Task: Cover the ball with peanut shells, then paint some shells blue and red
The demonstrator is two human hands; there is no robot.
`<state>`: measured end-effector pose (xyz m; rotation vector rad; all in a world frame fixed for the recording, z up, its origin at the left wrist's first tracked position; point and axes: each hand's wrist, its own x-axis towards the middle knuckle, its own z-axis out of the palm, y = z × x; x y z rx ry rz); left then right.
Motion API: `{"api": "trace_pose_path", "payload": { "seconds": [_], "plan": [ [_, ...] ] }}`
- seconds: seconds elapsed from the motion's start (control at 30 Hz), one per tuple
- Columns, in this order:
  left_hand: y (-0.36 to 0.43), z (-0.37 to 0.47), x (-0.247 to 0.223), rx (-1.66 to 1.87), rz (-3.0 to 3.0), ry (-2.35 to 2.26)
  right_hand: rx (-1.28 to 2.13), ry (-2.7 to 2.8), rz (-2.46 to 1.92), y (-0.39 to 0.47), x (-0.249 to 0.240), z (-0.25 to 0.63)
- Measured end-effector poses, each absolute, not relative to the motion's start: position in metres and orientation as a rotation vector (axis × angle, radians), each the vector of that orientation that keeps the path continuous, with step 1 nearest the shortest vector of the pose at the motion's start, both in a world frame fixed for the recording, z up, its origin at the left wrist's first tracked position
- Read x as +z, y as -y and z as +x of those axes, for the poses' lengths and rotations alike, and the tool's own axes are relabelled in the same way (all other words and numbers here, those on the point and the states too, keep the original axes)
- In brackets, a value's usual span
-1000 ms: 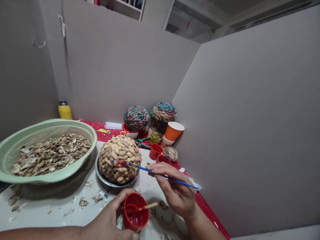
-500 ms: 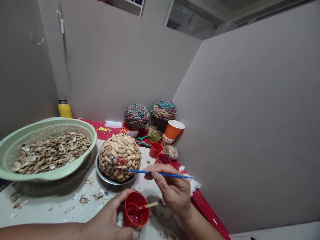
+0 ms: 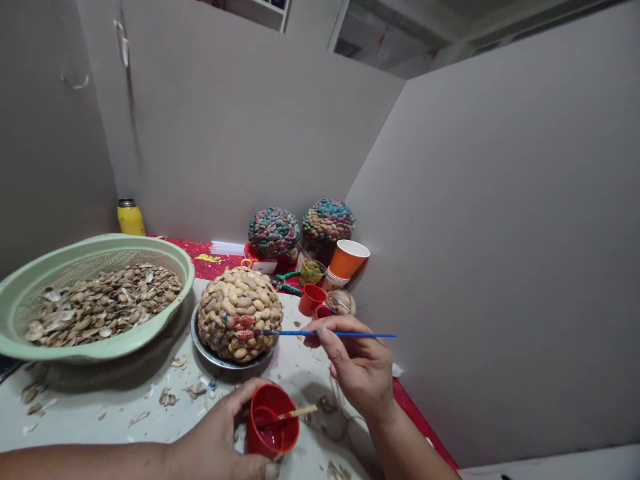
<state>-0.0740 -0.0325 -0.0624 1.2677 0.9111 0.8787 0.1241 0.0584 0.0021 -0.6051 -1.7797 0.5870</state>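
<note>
My left hand (image 3: 227, 433) is wrapped round a red cup (image 3: 254, 427) with red paint and a wooden stick (image 3: 299, 412) leaning in it. In my right hand (image 3: 353, 363) is a blue paintbrush (image 3: 285, 333), pinched by its handle and held level. The brush tip touches a ball covered in peanut shells (image 3: 240, 297). A few shells on the ball's front are painted red, and some on its left side look dark blue. Beneath the ball is a shallow metal bowl (image 3: 200, 347).
A green basket (image 3: 187, 267) of loose shells stands at left, a yellow bottle (image 3: 131, 219) behind it. Farther back are two multicoloured shell balls (image 3: 273, 232), orange paper cups (image 3: 345, 260), another red cup (image 3: 311, 300), green-handled pliers (image 3: 290, 288) and twine (image 3: 345, 302). A grey partition (image 3: 500, 233) rises at right.
My right hand and the brush have moved right and slightly up. More red now shows on the shells at the brush tip. My left hand and its cup stay in place.
</note>
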Motion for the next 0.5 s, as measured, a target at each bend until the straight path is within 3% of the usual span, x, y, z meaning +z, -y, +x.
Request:
{"api": "trace_pose_path", "payload": {
  "seconds": [0.5],
  "plan": [
    [0.031, -0.076, -0.063, 0.878, 1.269, -0.872, 0.562, 1.882, -0.517, -0.054, 0.001, 0.12]
  ]
}}
